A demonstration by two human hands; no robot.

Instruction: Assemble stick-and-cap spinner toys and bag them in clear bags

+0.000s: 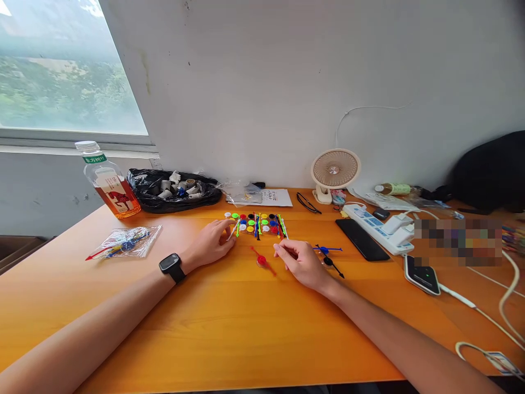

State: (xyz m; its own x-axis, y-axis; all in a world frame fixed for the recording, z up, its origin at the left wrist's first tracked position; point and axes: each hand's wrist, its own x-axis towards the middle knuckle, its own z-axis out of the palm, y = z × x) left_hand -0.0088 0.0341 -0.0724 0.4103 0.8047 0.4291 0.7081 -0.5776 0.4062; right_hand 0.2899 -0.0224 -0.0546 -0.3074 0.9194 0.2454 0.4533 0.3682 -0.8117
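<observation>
My left hand (pixel 214 238), with a black smartwatch on the wrist, curls its fingers around a thin white plastic arrow (pixel 233 230) at the left end of a group of small parts. The group holds several coloured discs (pixel 250 229) in rows, with green, blue, black and red arrows (pixel 257 225) lying among them. Closer to me lies a red spinner (pixel 261 261), a disc with an arrow through it, between my hands. My right hand (pixel 301 262) is closed in a pinch beside it; its fingers hide whatever they hold. A blue spinner (pixel 324 250) and a black spinner (pixel 328 261) lie just right of that hand.
At left are a clear bag of coloured arrows (pixel 127 242), a tea bottle (pixel 112 186) and a black plastic bag (pixel 143 200). A small fan (pixel 335 171) and glasses (pixel 307 203) stand at the back. Rightward lie a black phone (pixel 361 239), a power strip (pixel 375 227) and cables.
</observation>
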